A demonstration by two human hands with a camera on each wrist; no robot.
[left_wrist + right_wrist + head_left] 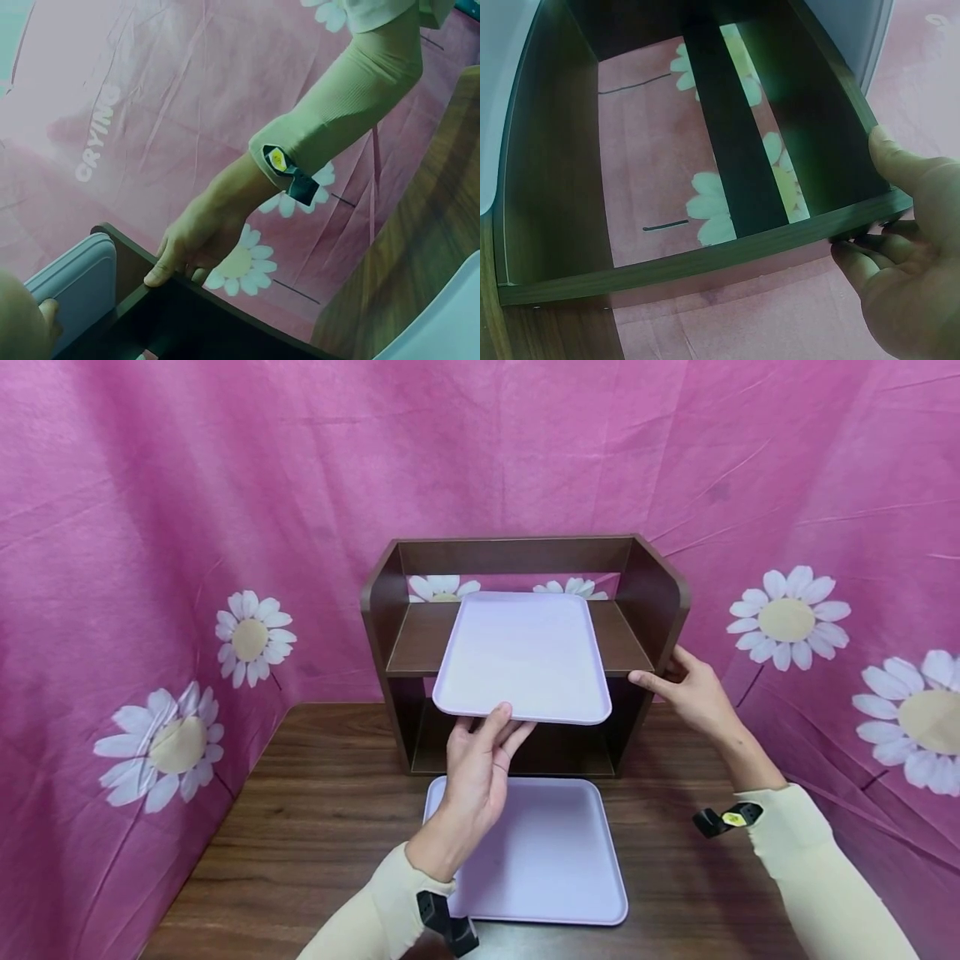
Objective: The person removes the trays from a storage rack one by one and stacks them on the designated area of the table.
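Note:
My left hand (477, 777) pinches the front edge of a lilac tray (525, 652), thumb on top and fingers beneath. The tray reaches over the upper board of a dark brown two-tier shelf (517, 557), its near end jutting out past the board's front. At the shelf's right side, my right hand (697, 693) grips the side panel, with the thumb at the front by the upper board and the fingers around the outside. The right wrist view shows this right hand (915, 247) with its thumb and fingers on either side of the panel edge (795, 234).
A second lilac tray (547, 860) lies on the wooden table (322, 827) in front of the shelf, partly under my left forearm. Pink cloth (315, 468) with white daisies hangs behind and on both sides. The lower compartment (431, 735) faces me.

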